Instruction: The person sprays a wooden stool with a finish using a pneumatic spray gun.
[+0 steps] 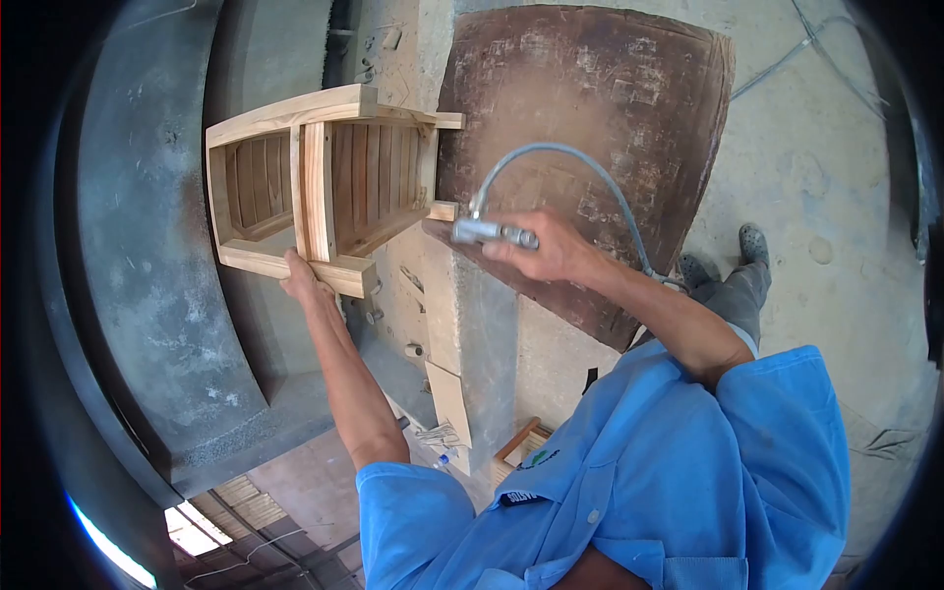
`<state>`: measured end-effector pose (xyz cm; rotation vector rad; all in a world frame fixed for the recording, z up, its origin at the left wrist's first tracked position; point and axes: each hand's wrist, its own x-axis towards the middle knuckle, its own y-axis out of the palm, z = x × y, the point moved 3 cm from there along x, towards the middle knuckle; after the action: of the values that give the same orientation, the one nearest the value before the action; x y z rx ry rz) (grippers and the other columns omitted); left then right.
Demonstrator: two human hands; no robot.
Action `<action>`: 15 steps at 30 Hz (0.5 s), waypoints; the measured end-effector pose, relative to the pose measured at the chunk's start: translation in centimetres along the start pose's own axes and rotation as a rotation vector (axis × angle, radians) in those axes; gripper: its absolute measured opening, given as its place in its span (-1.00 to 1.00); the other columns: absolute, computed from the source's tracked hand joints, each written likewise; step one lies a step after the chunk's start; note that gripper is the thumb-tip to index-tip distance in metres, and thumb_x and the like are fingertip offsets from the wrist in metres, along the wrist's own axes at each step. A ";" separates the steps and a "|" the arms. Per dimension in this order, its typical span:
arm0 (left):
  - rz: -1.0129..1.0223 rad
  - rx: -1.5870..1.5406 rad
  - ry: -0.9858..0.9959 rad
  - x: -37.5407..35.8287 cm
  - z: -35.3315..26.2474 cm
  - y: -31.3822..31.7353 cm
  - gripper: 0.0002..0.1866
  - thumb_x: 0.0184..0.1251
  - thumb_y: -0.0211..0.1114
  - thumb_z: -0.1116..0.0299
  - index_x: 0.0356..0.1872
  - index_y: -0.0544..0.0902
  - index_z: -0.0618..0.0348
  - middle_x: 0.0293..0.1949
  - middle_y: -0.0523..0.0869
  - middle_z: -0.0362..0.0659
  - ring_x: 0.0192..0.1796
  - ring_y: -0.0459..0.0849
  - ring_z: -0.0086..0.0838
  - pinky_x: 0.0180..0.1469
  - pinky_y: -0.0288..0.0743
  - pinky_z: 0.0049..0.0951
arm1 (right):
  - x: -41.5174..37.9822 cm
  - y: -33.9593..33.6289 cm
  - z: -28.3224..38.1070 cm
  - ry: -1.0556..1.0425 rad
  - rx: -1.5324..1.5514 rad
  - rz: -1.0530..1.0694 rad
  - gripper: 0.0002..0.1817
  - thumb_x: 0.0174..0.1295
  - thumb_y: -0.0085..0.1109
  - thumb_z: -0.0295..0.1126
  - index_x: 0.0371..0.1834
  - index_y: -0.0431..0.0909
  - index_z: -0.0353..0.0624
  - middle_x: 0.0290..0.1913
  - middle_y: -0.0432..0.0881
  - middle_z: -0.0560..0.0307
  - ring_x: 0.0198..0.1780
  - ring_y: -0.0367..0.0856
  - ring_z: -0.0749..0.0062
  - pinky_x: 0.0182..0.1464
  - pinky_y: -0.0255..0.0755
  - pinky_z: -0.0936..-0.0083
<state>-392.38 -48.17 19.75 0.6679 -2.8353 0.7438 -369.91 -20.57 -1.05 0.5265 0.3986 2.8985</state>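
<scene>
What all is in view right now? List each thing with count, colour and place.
slatted wooden frame: one, pale wood, upper left
sheet: one, worn brown, upper middle
metal hand tool: one, silver, centre
hose: one, grey-blue, arching from the tool
panels: at least two, grey, left side
ledge: one, grey, below centre
thin board: one, beige, lower middle
wires: too small to count, pale, beside the board
floor: one, light grey, right side
shirt: one, blue, lower right
trousers: one pair, grey, right
shoes: two, grey, right
left hand: one, bare, gripping the frame
right hand: one, bare, holding the tool
</scene>
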 end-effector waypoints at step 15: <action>-0.054 -0.005 0.016 0.7 0.1 0.2 -0.37 0.18 0.28 0.30 0.19 0.29 0.49 0.04 0.52 0.17 -0.14 0.67 -0.15 -0.21 0.68 -0.20 | 2.3 2.4 -2.6 0.124 -0.027 -0.036 -0.53 0.27 0.24 -0.05 0.16 0.62 -0.07 -0.35 0.76 0.04 -0.38 0.71 0.33 -0.25 0.58 0.29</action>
<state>-393.07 -48.35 19.71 0.7309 -2.7921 0.7296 -373.26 -22.99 -1.97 0.3335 0.3809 2.9063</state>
